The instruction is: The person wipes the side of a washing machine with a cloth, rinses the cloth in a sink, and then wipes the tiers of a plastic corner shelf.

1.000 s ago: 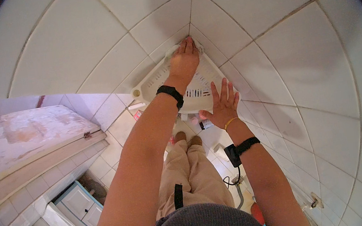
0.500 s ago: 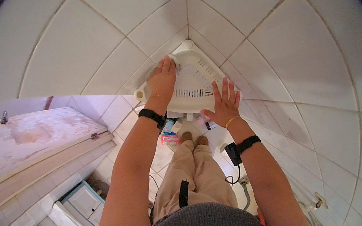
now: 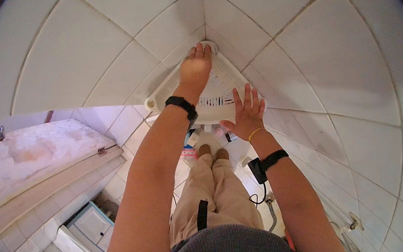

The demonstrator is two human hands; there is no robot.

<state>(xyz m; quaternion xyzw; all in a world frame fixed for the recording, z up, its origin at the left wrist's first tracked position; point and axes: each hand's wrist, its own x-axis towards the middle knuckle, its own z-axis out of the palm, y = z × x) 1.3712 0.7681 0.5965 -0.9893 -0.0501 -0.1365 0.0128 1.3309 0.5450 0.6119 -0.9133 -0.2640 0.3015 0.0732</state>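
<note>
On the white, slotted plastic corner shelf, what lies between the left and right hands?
In the head view, only the slotted surface of the shelf shows between the left hand and the right hand.

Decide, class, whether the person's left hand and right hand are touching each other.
Apart: the head view shows part of the slotted white corner shelf in the gap between left hand and spread right hand.

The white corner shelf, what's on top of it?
Over the white corner shelf are the left hand, toward the back, and the right hand, at the front right. Slots show between. Anything under their palms is hidden.
</note>
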